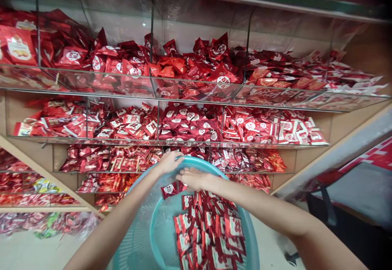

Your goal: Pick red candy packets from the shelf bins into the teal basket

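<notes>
The left hand point(170, 161) grips the far rim of a round turquoise plastic mesh basket point(139, 225). Inside it, the right hand point(193, 179) has curled fingers beside small dark-red packets with white labels point(169, 190); whether it pinches one, I cannot tell. Glossy red-and-white packets point(211, 229) fill the basket's right side. The step appears to be handling loose packets; the next move likely calls for a clear pinch, basket held steady.

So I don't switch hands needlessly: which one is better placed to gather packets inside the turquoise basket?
Probably the right hand: it reaches inside the turquoise basket, close to the red packets. The left hand appears to hold the rim.
</notes>
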The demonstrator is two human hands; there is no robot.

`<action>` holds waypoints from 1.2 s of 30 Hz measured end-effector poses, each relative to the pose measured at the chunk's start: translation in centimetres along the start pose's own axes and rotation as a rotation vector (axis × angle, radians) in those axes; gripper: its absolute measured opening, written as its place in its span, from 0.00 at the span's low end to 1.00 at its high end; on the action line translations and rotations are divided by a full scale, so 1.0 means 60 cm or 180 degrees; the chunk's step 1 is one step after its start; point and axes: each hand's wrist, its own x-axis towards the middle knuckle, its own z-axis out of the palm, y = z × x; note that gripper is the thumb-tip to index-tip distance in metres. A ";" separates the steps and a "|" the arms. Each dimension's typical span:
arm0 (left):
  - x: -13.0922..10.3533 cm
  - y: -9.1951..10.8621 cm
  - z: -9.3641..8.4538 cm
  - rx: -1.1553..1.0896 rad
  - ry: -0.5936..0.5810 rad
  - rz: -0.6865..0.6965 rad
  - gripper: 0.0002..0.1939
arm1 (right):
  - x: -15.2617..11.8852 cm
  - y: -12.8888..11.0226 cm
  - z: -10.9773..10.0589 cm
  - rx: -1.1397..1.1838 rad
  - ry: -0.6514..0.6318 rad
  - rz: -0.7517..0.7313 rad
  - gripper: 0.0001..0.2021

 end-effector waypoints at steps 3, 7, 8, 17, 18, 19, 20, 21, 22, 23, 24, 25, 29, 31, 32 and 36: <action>-0.001 -0.001 0.003 -0.0026 0.0036 -0.0005 0.18 | 0.012 -0.004 0.027 -0.0488 0.0050 0.0058 0.18; -0.001 -0.001 0.004 -0.0047 0.0075 -0.0034 0.19 | 0.015 -0.009 0.052 -0.0682 0.0296 0.0080 0.16; -0.002 0.000 0.003 -0.0037 0.0080 -0.0053 0.19 | 0.015 -0.011 0.057 -0.0708 0.0326 0.0097 0.16; -0.003 0.004 0.001 -0.0032 0.0112 -0.0029 0.18 | 0.017 -0.030 0.055 -0.0660 0.0369 0.0345 0.15; -0.003 0.003 0.002 -0.0030 0.0117 -0.0025 0.18 | 0.014 -0.032 0.047 -0.0639 0.0390 0.0359 0.14; -0.003 0.002 0.002 -0.0031 0.0122 -0.0029 0.18 | 0.009 -0.034 0.035 -0.0611 0.0420 0.0351 0.14; -0.003 0.000 0.002 -0.0032 0.0123 -0.0033 0.18 | 0.003 -0.037 0.021 -0.0576 0.0471 0.0325 0.13; -0.003 -0.001 0.003 -0.0035 0.0113 -0.0031 0.18 | -0.007 -0.039 0.004 -0.0536 0.0542 0.0274 0.12; -0.003 -0.002 0.003 -0.0038 0.0094 -0.0036 0.18 | -0.018 -0.042 -0.016 -0.0488 0.0622 0.0210 0.12; -0.003 -0.003 0.003 -0.0032 0.0063 -0.0041 0.17 | -0.031 -0.043 -0.038 -0.0449 0.0740 0.0167 0.13; -0.003 -0.004 0.003 -0.0016 0.0033 -0.0050 0.17 | -0.044 -0.042 -0.061 -0.0415 0.0881 0.0096 0.13; -0.003 -0.004 0.003 0.0017 0.0010 -0.0071 0.16 | -0.058 -0.039 -0.086 -0.0387 0.1073 0.0014 0.12; -0.004 0.001 0.001 0.0163 -0.0010 -0.0196 0.18 | -0.105 0.004 -0.176 -0.0354 0.1747 0.0251 0.10; -0.004 0.003 0.000 0.0155 0.0005 -0.0191 0.19 | -0.119 0.042 -0.207 -0.0436 0.1963 0.0514 0.09; -0.004 0.004 0.000 0.0141 0.0010 -0.0172 0.19 | -0.123 0.061 -0.218 -0.0510 0.2031 0.0625 0.09; -0.005 0.007 -0.003 0.0099 -0.0001 -0.0124 0.19 | -0.126 0.119 -0.235 -0.0863 0.1898 0.0975 0.12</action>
